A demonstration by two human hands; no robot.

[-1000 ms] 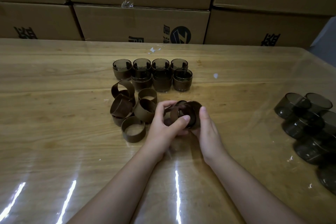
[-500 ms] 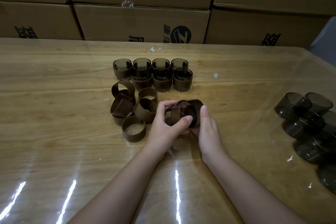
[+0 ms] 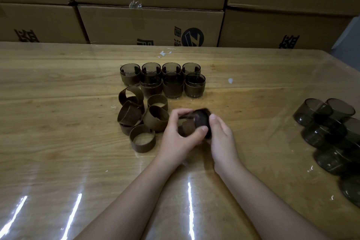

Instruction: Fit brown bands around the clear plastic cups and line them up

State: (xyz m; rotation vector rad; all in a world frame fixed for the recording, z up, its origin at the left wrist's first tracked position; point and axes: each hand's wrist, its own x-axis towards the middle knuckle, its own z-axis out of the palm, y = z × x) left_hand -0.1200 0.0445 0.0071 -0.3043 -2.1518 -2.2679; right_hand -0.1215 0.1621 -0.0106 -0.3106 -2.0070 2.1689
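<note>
Both hands meet at frame centre. My left hand [image 3: 179,136] curls round the cup [image 3: 187,125], fingers above, thumb below; my right hand [image 3: 222,138] grips the band [image 3: 202,121] at the cup's right end. The cup lies on its side, axis left to right, so I judge the band must slide leftward. The banded rows [image 3: 173,84] sit straight up-frame, their open front-left slot nearer my left hand.
</note>
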